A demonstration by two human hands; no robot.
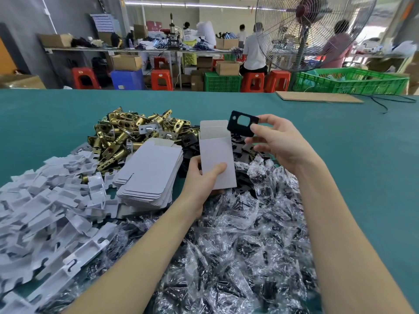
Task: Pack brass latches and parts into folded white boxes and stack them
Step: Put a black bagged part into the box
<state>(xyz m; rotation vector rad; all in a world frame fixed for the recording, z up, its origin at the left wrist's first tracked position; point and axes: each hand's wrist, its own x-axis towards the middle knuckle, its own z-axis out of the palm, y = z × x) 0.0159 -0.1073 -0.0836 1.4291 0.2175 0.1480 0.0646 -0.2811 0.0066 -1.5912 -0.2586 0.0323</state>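
- Behind my table (68, 114), with its teal cloth, I see a busy workshop: red stools (161, 79), green crates (350, 81), a big standing fan (310, 32), and people working at a long bench.
- My left hand (201, 180) grips a folded white box (217, 155), thumb across its front, fingers curled behind; the box stands upright with its top flap open.
- My right hand (278, 141) pinches a flat black plate (242, 123) with a rectangular cutout, fingers closed on its right edge, holding it just above and to the right of the box's open mouth.
- A heap of brass latches (127, 132) lies on the table beyond and left of the box.
- A stack of flat white box blanks (150, 173) sits just left of my left hand.
- White plastic trays (45, 211) are piled loosely at the far left.
- Small clear bags of dark parts (238, 245) cover the near table under both forearms.
- More black plates (249, 148) lie behind the box, beneath my right hand.
- A cardboard sheet (317, 97) lies at the table's far right edge.
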